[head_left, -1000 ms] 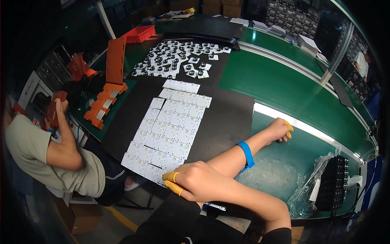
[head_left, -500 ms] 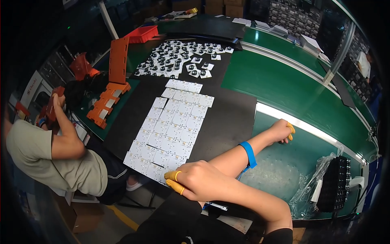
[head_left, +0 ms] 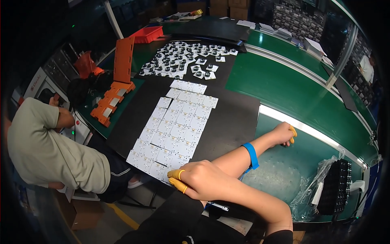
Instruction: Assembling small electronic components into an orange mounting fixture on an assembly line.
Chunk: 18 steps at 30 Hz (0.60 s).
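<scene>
My arms are crossed, the right over the left. My right hand (head_left: 190, 179), with yellow finger cots on two fingers, is closed at the near right corner of a sheet-like layout of white circuit boards (head_left: 172, 130); whether it grips a board is hidden. My left hand (head_left: 283, 134), also with yellow finger cots, reaches to the right over the green mat (head_left: 276, 171). Its fingers are curled and what they hold, if anything, cannot be made out. A blue wrist strap (head_left: 250, 155) circles my left wrist. The boards lie in rows on a black sheet (head_left: 223, 130).
Many small boards with black lenses (head_left: 174, 59) lie at the far end of the black sheet. Orange fixtures (head_left: 111, 101) and a red bin (head_left: 148, 35) stand left. A black tray of parts (head_left: 335, 187) in clear plastic is right. A co-worker (head_left: 57, 146) sits left.
The whole view has shifted slightly right and down. My hands keep their places and poses. The co-worker has leaned and drawn the arm in; the red piece they held no longer shows.
</scene>
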Tool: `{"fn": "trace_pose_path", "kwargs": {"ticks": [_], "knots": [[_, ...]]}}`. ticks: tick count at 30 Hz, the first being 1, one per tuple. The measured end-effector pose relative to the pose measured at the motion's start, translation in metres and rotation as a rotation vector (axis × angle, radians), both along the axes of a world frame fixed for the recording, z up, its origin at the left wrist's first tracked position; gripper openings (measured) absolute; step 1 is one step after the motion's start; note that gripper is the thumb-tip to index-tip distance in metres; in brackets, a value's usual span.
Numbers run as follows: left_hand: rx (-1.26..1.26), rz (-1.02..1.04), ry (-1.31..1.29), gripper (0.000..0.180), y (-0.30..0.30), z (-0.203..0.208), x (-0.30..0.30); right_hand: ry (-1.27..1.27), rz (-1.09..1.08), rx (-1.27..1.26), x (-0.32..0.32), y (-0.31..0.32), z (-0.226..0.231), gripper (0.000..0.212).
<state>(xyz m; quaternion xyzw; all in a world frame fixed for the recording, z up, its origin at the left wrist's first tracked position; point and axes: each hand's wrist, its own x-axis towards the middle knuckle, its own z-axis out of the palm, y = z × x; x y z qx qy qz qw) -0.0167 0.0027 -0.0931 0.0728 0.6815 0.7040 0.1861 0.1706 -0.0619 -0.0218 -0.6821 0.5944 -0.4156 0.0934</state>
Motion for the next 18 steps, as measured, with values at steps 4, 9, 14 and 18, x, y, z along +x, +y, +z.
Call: {"fn": "trace_pose_path", "kwargs": {"ticks": [4, 9, 14, 18], "knots": [[-0.004, -0.002, 0.004, 0.026, 0.0014, 0.0012, -0.0003, -0.004, -0.005, -0.011, -0.0009, -0.0008, -0.0014, 0.015], [-0.004, -0.008, 0.011, 0.026, -0.0004, -0.0004, -0.0008, -0.009, 0.002, 0.019, -0.0006, -0.0013, 0.0013, 0.015], [0.002, -0.013, 0.028, 0.026, 0.0018, -0.0007, 0.0003, -0.020, -0.006, -0.011, -0.0005, 0.0003, 0.0003, 0.014], [-0.004, -0.006, 0.026, 0.026, 0.0032, -0.0011, -0.0003, -0.007, -0.004, -0.019, -0.0011, 0.0002, 0.0008, 0.014]]}}
